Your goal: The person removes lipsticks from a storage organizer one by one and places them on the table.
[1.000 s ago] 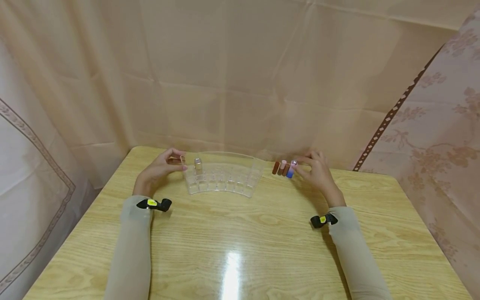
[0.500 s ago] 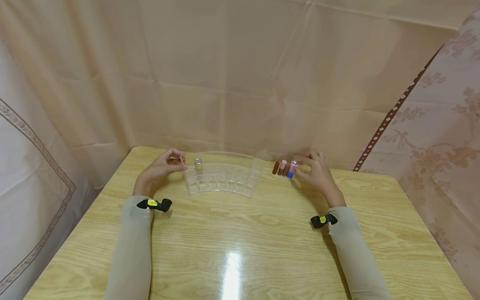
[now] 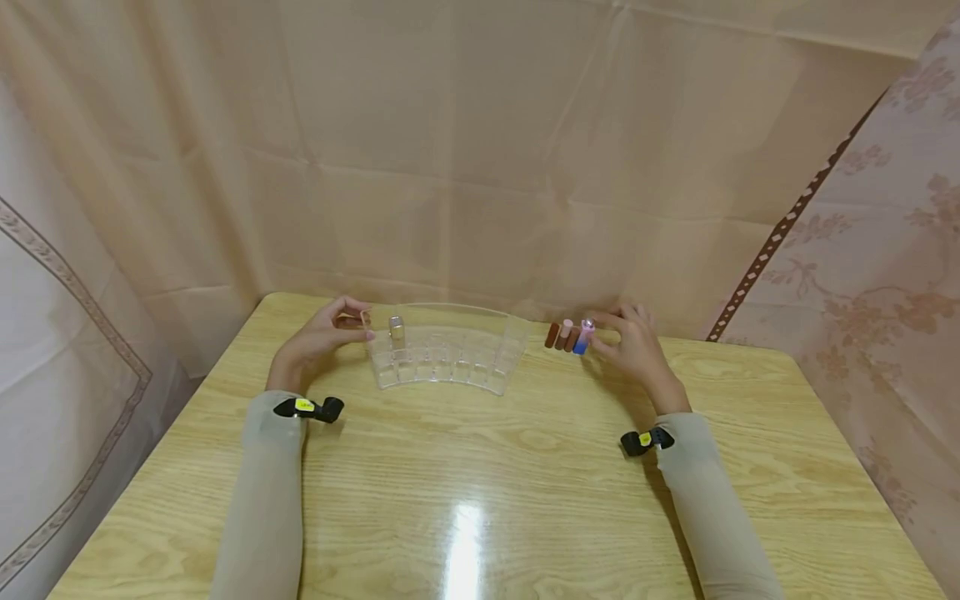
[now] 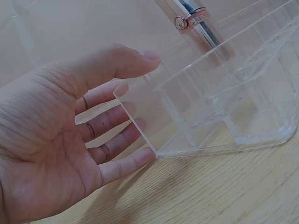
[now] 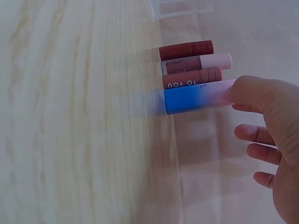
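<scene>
A clear acrylic lipstick organizer (image 3: 450,367) with several compartments stands on the table. My left hand (image 3: 322,333) holds its left end, the thumb over the side wall and the fingers along the outside in the left wrist view. A shiny rose-gold lipstick (image 4: 201,28) stands in a compartment near that end. Right of the organizer, my right hand (image 3: 633,354) pinches the pink top of a pink-and-blue lipstick tube (image 5: 187,99). That tube is upright at the right end of a row. Beside it stand a brown tube (image 5: 191,79), a pink-capped tube (image 5: 187,64) and a dark red tube (image 5: 184,50).
The wooden table (image 3: 465,467) has its back edge close behind the organizer and tubes. A beige curtain (image 3: 450,167) hangs right behind that edge. Patterned cloths hang at the left and right sides.
</scene>
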`<state>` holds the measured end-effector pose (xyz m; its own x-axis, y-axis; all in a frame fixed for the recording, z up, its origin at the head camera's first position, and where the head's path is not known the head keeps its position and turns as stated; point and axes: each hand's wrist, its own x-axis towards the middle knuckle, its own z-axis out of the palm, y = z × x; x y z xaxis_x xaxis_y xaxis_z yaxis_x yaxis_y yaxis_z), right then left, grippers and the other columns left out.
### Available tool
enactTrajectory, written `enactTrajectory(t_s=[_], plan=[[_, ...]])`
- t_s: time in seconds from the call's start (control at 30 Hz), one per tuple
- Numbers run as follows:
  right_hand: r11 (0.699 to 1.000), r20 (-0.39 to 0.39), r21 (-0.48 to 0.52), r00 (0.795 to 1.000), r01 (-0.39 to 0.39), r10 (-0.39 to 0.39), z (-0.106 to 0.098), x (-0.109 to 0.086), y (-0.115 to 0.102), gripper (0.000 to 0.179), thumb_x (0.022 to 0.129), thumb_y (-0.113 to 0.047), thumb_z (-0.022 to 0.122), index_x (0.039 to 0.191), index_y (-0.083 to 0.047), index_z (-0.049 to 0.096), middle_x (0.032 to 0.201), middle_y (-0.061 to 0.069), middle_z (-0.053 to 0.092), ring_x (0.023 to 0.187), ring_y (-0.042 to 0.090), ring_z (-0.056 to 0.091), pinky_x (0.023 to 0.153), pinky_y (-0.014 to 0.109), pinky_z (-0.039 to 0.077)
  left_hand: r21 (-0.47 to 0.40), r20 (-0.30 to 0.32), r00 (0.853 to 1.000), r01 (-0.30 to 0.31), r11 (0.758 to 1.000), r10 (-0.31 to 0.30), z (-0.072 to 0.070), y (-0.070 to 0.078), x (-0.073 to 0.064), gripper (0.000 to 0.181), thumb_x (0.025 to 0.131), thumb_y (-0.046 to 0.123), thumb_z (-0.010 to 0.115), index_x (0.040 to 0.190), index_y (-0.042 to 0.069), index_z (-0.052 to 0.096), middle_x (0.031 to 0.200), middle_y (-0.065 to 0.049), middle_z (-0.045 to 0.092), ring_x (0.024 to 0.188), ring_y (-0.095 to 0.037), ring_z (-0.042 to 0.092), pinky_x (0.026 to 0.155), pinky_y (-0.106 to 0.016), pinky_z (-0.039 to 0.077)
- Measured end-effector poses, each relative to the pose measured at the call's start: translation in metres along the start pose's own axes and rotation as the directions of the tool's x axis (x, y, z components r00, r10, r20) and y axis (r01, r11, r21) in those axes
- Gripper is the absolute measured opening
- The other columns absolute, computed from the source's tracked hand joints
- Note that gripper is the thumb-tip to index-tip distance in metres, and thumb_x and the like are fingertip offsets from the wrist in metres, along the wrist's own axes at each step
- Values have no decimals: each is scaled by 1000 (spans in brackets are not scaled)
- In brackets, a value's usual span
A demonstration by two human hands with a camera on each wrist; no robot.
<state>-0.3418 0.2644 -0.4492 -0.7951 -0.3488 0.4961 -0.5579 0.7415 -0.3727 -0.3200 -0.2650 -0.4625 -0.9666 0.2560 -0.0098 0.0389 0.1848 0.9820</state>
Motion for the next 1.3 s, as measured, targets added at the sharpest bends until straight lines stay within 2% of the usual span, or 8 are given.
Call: enactTrajectory(t_s=[0.13, 0.57, 0.93, 1.3], plan=[[1000, 11, 1, 1000, -11, 11, -1, 1, -1, 30, 86, -12, 81, 114, -3, 76, 103, 19, 60, 103, 35, 42, 87, 49, 28, -9, -6, 1000, 1, 1000, -1, 1, 2, -1, 53, 91, 2, 74, 134, -5, 44, 121, -4, 52, 106, -11, 59, 90, -22, 48], [1000, 17, 2, 1000, -17, 17, -1, 1, -2, 31, 87, -12, 79, 116, -3, 75, 104, 20, 60, 104, 35, 42, 88, 49, 28, 3, -8, 1000, 13, 1000, -13, 1, 4, -2, 51, 92, 2, 73, 133, -4, 43, 122, -3, 52, 107, -12, 58, 90, -22, 48], [999, 51, -6, 998, -47, 48, 1, -2, -1, 35, 87, -16, 80, 118, -3, 73, 107, 21, 59, 102, 34, 40, 84, 44, 27, 4, -15, 999, 46, 999, -46, 3, -3, -4, 56, 90, 8, 77, 133, -4, 43, 121, -1, 51, 107, -13, 57, 92, -25, 46], [999, 44, -5, 998, -54, 54, 1, -1, -2, 36, 87, -16, 81, 120, -5, 73, 108, 20, 61, 103, 35, 42, 84, 45, 28, 0, -16, 999, 39, 999, -39, 3, 3, -2, 53, 91, 6, 75, 133, -2, 44, 121, 0, 51, 109, -14, 56, 93, -25, 46]])
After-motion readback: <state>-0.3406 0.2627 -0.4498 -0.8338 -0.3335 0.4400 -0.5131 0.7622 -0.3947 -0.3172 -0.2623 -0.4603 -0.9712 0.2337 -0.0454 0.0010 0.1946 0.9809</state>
